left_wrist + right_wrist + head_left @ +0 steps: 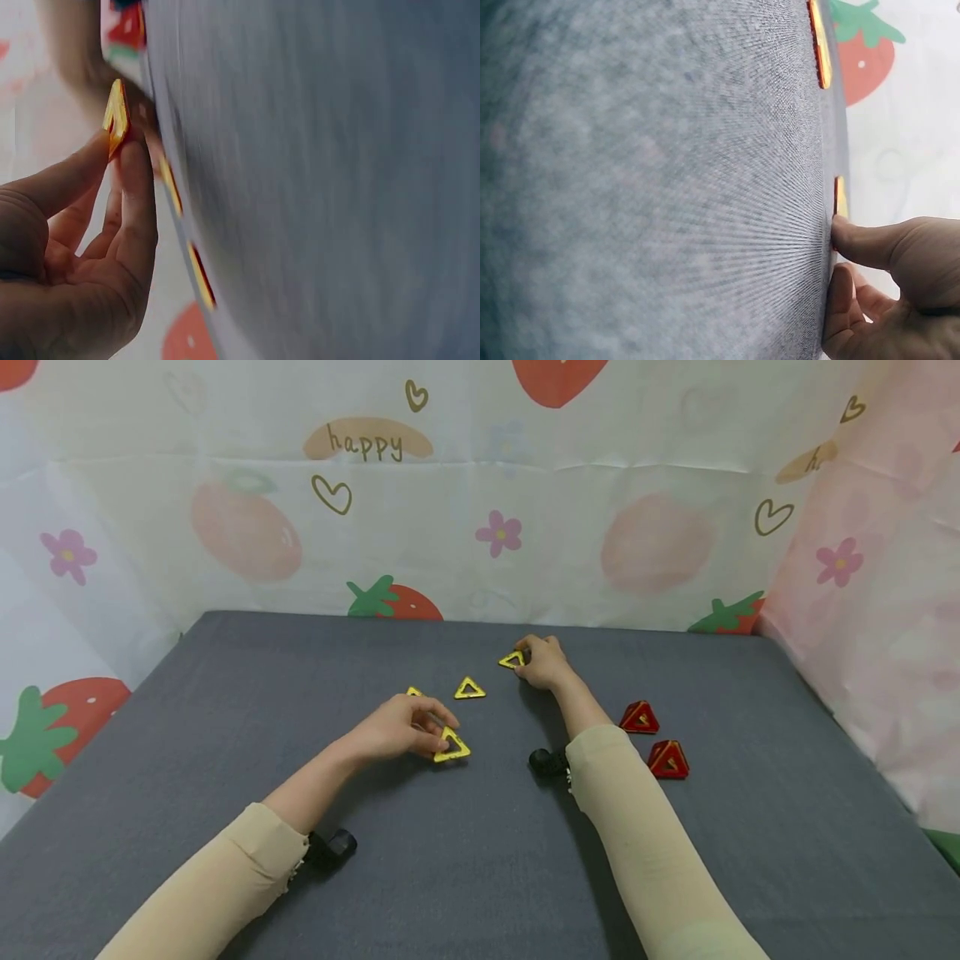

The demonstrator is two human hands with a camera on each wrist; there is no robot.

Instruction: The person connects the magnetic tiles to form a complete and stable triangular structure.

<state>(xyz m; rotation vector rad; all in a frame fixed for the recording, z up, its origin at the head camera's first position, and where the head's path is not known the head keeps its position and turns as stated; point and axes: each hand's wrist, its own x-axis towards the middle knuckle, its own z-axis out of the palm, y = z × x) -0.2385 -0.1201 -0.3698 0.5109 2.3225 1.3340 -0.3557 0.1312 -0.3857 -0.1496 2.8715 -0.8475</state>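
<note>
My left hand (397, 728) pinches a yellow open-centred triangle (453, 756) between thumb and fingers, above the grey cloth. In the left wrist view that triangle (117, 112) shows nearly edge-on at the fingertips. Farther back, my right hand (545, 663) grips another yellow triangle (507, 660) by its right side, thumb and finger at its edges. The right wrist view has the thumb at the end of this piece (841, 195), low at the cloth. A third yellow triangle (470, 695) lies between the hands, and a fourth (413, 691) is partly hidden behind my left hand.
Two red pyramid-shaped pieces (640, 718) sit on the cloth-covered table (757, 827), to the right of my right forearm. A printed fabric backdrop (420, 527) rises along the back and sides. Each wrist carries a small black camera (333, 850).
</note>
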